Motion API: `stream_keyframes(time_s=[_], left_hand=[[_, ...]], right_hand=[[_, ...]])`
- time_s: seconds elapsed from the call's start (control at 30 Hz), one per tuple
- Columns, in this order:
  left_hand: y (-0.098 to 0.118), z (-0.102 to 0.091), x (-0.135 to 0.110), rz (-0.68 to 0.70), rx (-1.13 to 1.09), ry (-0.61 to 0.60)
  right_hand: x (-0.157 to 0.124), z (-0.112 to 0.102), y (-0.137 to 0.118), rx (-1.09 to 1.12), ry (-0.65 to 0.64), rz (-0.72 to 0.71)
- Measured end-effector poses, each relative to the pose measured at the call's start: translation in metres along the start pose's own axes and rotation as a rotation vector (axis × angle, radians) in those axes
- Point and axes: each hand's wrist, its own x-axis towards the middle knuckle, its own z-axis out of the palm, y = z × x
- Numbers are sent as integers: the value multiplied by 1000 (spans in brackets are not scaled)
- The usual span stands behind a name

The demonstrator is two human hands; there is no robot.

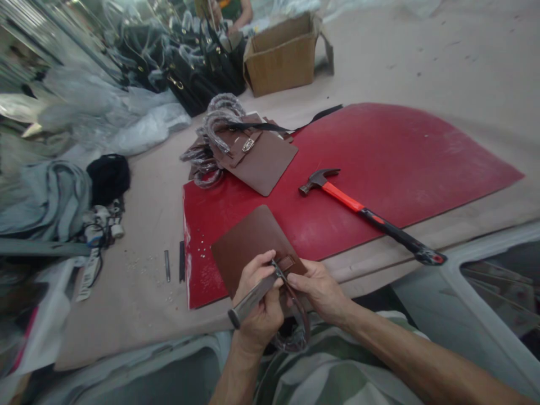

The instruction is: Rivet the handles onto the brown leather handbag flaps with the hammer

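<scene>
A brown leather bag panel (257, 242) is held tilted at the table's near edge. Its handle (304, 320), wrapped in clear plastic, loops down below my hands. My left hand (259, 304) is closed around a tool with a flat grey handle (253, 301); the tool's dark tip meets the panel by its strap, and its exact kind is unclear. My right hand (318, 287) pinches the panel's edge near the handle base, thumb on top. Beyond the panel, a claw hammer (358, 208) with an orange and black handle lies on a red mat (405, 152).
More brown bag panels (261, 160) with wrapped handles are piled behind. A metal rod (167, 265) and small scattered bits lie at left. Further back are black bags (202, 67), a cardboard box (282, 59) and another person's arm (242, 17). Grey cloth (46, 197) sits far left.
</scene>
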Motion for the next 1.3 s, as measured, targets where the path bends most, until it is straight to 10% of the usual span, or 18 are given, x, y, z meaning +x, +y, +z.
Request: stream_keyframes(time_s=[1.13, 1.3], left_hand=[[6, 4, -5, 26, 70, -12], [5, 4, -5, -243, -163, 133]], right_hand=[[2, 5, -6, 10, 43, 71], [-1, 3, -5, -35, 63, 80]])
